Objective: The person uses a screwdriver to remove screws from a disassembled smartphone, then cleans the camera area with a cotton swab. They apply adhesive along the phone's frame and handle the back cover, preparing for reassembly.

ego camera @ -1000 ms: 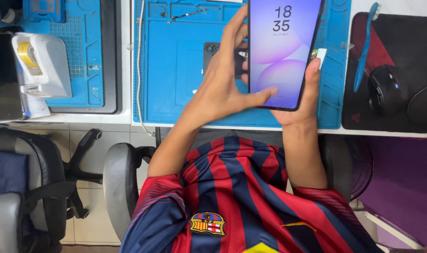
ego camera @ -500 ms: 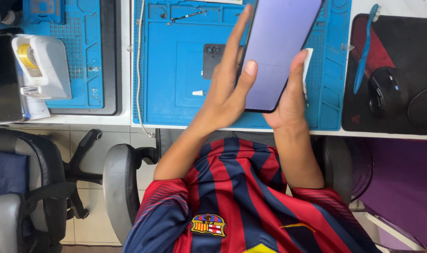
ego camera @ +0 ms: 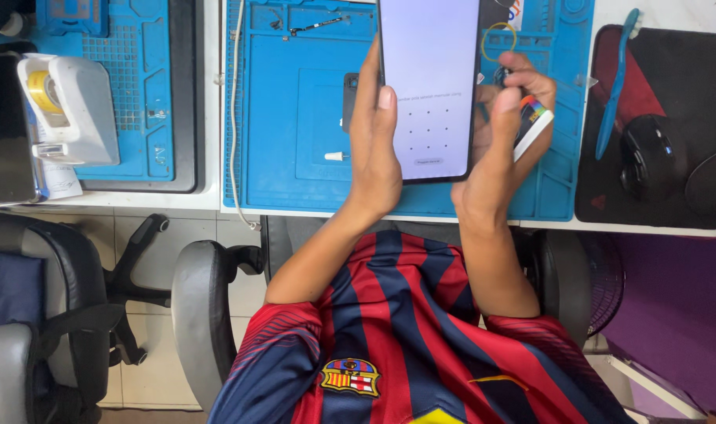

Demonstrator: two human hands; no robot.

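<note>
I hold a smartphone (ego camera: 428, 78) upright above the blue repair mat (ego camera: 295, 173); its lit lavender screen shows a grid of dots. My left hand (ego camera: 376, 153) grips the phone's left edge, thumb resting on the screen's left side. My right hand (ego camera: 499, 137) holds the right edge from behind, thumb up along the side. A small white piece with a coloured stripe (ego camera: 535, 122) is tucked in my right fingers. My forearms rise from a red and blue striped shirt.
On the mat lie a small dark part (ego camera: 350, 100), a tiny white piece (ego camera: 336, 155) and tweezers (ego camera: 314, 26). A white cable (ego camera: 234, 118) runs down its left edge. Right: black mouse (ego camera: 644, 157) and blue brush (ego camera: 613, 86). Left: white tape dispenser (ego camera: 71, 106), dark phone (ego camera: 4, 129), office chairs (ego camera: 201, 314).
The phone has been turned from a tilt to upright, and its screen went from a clock display to a dot grid. My left thumb slid to the left edge.
</note>
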